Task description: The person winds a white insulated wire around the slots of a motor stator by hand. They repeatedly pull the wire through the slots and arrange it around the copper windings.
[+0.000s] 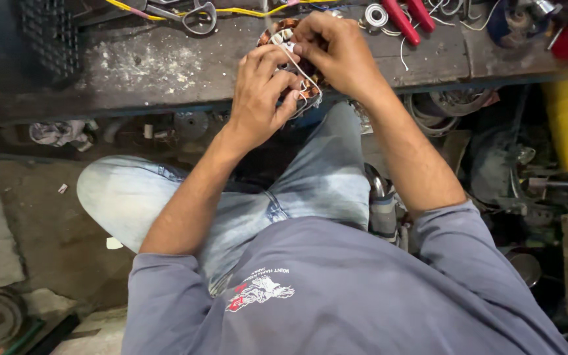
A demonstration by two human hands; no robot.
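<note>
While both curl closed, left hand (261,92) and right hand (333,49) grip a copper-wound coil (283,33).

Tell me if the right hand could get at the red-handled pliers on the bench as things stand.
Probably yes. The right hand is busy on the copper-wound coil, but the red-handled pliers lie just beside it on the bench, with only loose white wires between.

A repair workshop: worn wooden workbench (152,72) strewn with pliers (405,20), scissors (192,14) and loose wires (448,10)
</note>
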